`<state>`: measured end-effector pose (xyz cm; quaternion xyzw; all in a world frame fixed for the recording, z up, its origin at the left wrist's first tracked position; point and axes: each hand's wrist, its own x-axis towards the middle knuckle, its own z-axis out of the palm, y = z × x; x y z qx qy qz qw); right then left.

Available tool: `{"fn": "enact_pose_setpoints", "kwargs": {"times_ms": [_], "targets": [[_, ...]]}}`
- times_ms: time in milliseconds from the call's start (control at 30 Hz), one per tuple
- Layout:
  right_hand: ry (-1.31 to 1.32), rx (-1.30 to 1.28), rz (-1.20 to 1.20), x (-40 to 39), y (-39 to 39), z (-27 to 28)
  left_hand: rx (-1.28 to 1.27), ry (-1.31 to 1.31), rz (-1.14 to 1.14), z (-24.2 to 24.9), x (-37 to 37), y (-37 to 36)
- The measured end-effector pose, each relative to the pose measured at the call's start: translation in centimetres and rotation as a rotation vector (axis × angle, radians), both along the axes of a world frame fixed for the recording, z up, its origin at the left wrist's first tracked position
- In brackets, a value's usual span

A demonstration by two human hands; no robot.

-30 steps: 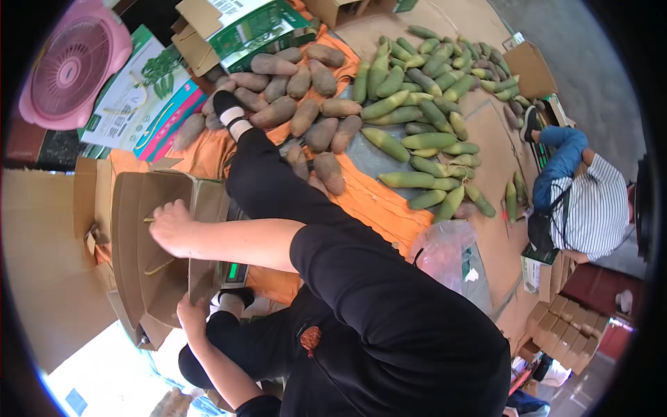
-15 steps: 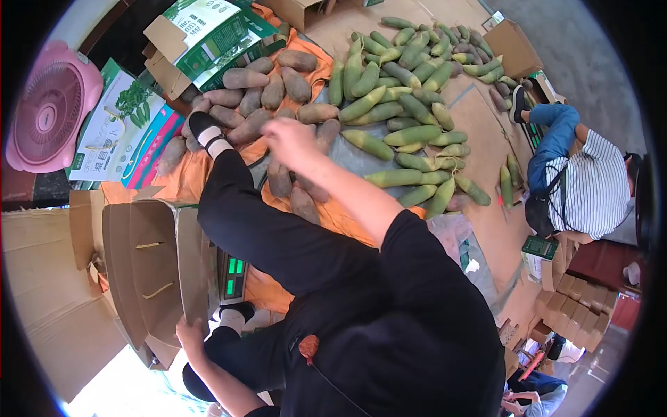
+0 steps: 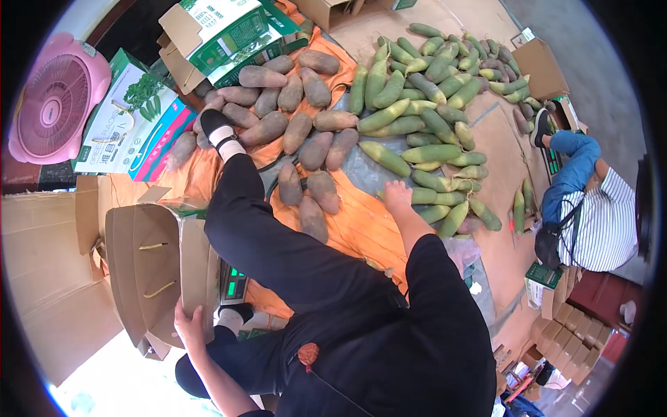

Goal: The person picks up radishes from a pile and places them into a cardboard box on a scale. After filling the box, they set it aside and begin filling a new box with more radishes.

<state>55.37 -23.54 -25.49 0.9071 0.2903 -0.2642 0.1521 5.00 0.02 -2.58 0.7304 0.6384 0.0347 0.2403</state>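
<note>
Since half a second ago the right hand (image 3: 398, 194) has swung from above the brown tubers to the near edge of the green pile, fingers spread and resting on a long green vegetable (image 3: 434, 197) without closing round it. Over on the left, the left hand (image 3: 189, 326) grips the near flap edge of the tall cardboard box (image 3: 149, 267); the box's inside is hidden. Smooth tapered green vegetables crowd the grey sheet; rough, blunt brown tubers (image 3: 299, 132) lie on the orange cloth (image 3: 361, 222), which leaves bare room beside the right forearm. A scale (image 3: 233, 283) with green digits sits against the box.
</note>
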Motion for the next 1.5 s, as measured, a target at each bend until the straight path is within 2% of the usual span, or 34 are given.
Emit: {"fn": "enact_pose_setpoints", "kwargs": {"times_ms": [100, 233, 300, 433, 600, 700, 733, 800, 833, 900, 933, 1000, 1033, 1100, 1167, 1233, 1300, 1367, 1467, 1500], "targets": [[0.019, -0.040, 0.041, 0.3, -0.8, -1.2, -0.115, -0.017, 0.079, 0.5, 0.4, 0.0], [0.018, -0.110, 0.109, 0.4, -1.1, -2.4, -0.120, -0.071, 0.130, 0.2, 0.7, 0.1], [-0.002, -0.145, 0.136, 0.8, -1.1, -2.7, -0.067, 0.008, 0.094, 0.1, 0.7, 0.1], [-0.055, -0.160, 0.177, 1.1, -1.8, -4.5, -0.067, 0.022, 0.170, 0.0, 0.1, 0.4], [-0.040, -0.185, 0.258, 0.6, -1.5, -3.9, -0.074, 0.073, 0.124, 0.5, 1.0, 0.4], [-0.033, -0.112, 0.265, 0.3, -1.0, -3.4, -0.070, 0.103, 0.093, 0.4, 0.7, 0.4], [-0.018, -0.078, 0.237, 0.2, -0.5, -2.2, -0.070, 0.109, 0.111, 0.2, 0.3, 0.4], [-0.005, 0.042, 0.160, 0.1, -0.4, -1.7, 0.009, 0.162, -0.017, -0.2, -0.4, 0.5], [-0.007, 0.039, 0.171, -0.1, 0.0, -0.6, 0.004, 0.158, -0.006, 0.1, -0.2, 0.5], [0.030, 0.241, 0.019, -0.2, 1.2, 1.8, -0.025, 0.186, -0.005, 0.7, 0.2, 0.7], [0.026, 0.240, 0.024, -0.1, 1.4, 1.9, -0.005, 0.200, -0.010, 0.5, 0.1, 0.7], [0.071, 0.537, -0.092, 0.8, 2.0, 2.2, 0.016, 0.185, -0.030, 0.5, -0.1, 0.8], [0.064, 0.536, -0.088, 1.2, 2.8, 2.5, 0.036, 0.177, -0.055, 0.5, -0.2, 0.8], [0.322, 0.950, -0.152, 2.3, 5.0, 3.1, 0.040, 0.178, -0.047, 1.2, 0.2, 0.6], [0.414, 1.092, -0.165, 1.0, 9.1, 8.0, 0.041, 0.172, -0.048, 1.3, 0.1, 0.7], [0.620, 1.322, -0.216, -1.0, 13.3, 13.3, 0.048, 0.217, -0.064, 1.2, -0.4, 0.6], [0.770, 1.468, -0.155, -3.8, 17.1, 19.9, 0.057, 0.221, -0.069, 1.6, -0.7, 0.2], [0.797, 1.581, 0.043, -6.4, 20.0, 25.3, 0.072, 0.251, -0.101, 1.0, -1.0, -0.1], [1.125, 1.779, 0.155, -11.7, 23.5, 31.6, 0.045, 0.213, -0.119, 1.2, -1.3, -0.3], [0.880, 1.830, 0.377, -13.3, 24.3, 33.0, 0.051, 0.201, -0.116, 0.8, -1.8, -0.3]]}}
